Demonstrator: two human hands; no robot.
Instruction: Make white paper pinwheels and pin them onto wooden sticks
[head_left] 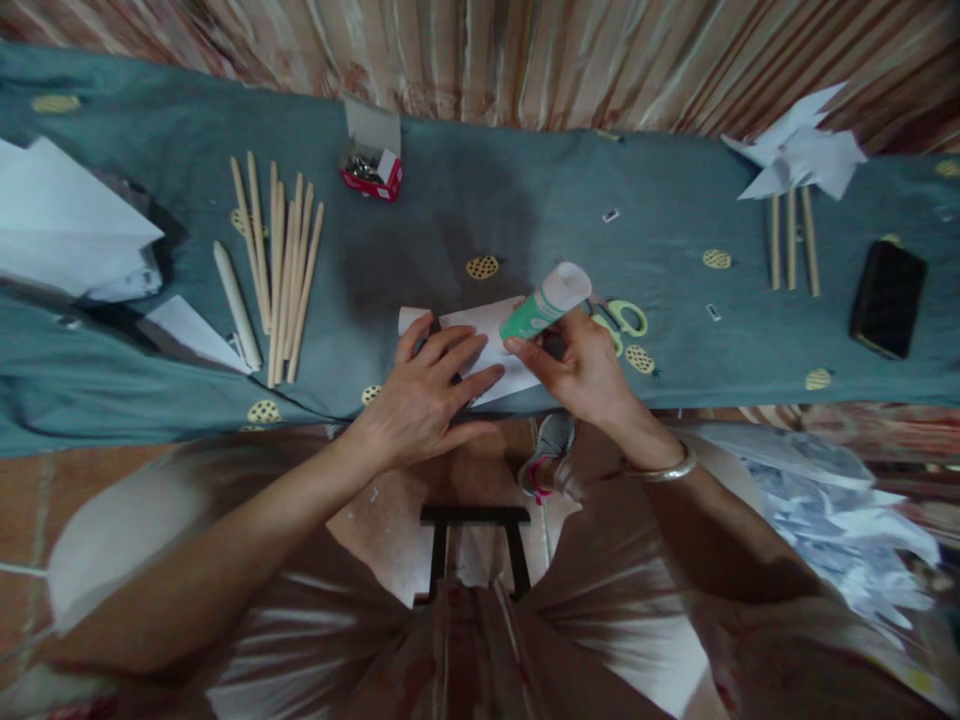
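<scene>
A white sheet of paper (491, 322) lies at the table's front edge, its left end curled. My left hand (431, 395) rests on it with spread fingers, pressing it to the cloth. Part of a dark strip shows beneath those fingers; I cannot make out what it is. My right hand (589, 365) has thumb and fingers closed on a green-and-white cylinder-like piece (536, 310), tilted up over the sheet's right end. Whether this piece is a curl of the sheet or separate I cannot tell. Green-handled scissors (628, 318) lie just beyond my right hand, partly hidden.
Several wooden sticks (281, 280), a thicker pale stick (236, 305) and white papers (60, 215) lie left. A red box of small metal pieces (373, 172) stands behind. Paper pinwheels on sticks (799, 160) and a black phone (889, 298) lie right. A bag of paper scraps (840, 510) hangs low right.
</scene>
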